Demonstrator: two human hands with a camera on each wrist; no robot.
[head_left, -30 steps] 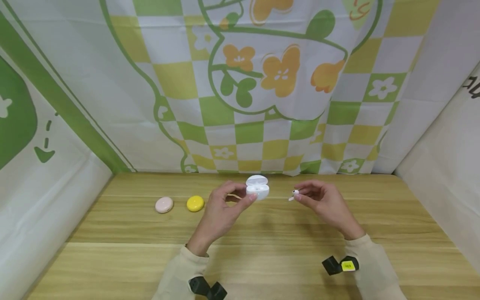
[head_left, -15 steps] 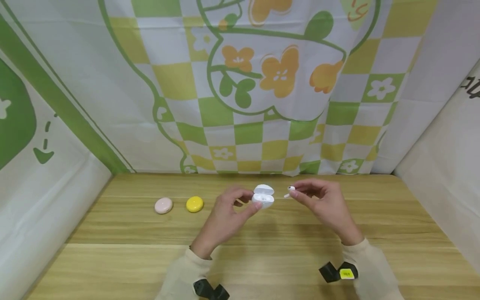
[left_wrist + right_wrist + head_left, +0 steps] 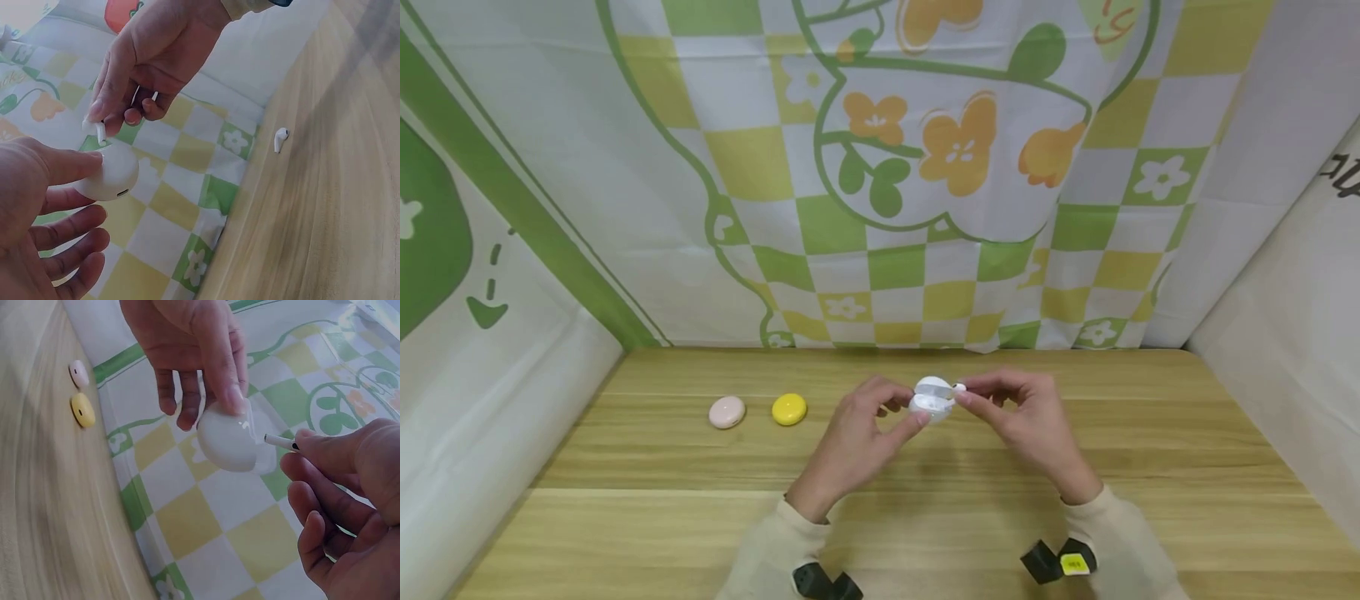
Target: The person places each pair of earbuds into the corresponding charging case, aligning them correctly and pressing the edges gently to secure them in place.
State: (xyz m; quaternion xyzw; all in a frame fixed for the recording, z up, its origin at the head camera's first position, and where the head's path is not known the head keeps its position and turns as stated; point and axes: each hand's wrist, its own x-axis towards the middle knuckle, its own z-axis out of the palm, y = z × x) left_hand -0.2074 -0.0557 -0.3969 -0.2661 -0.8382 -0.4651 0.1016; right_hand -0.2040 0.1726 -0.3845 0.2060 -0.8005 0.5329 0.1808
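My left hand (image 3: 861, 437) holds a white earbud case (image 3: 931, 410) between thumb and fingers, its lid raised, above the table. A white earbud (image 3: 959, 387) is pinched between thumb and fingertips of my right hand (image 3: 1030, 421), right beside the case's open side. In the right wrist view the earbud's stem (image 3: 279, 441) points toward the case (image 3: 225, 440), whose rounded back is turned to the camera. A second earbud (image 3: 281, 139) lies on the table in the left wrist view; I cannot make it out in the head view. The inside of the case is too small to read.
On the wooden table (image 3: 647, 467), left of my left hand, sit a yellow round case (image 3: 789, 409) and a pale pink one (image 3: 727, 412). A patterned cloth (image 3: 925, 275) hangs behind the table's back edge, and white cloth walls stand at both sides.
My right hand has brought the earbud leftward to the case. My left hand has shifted the case a little right and down.
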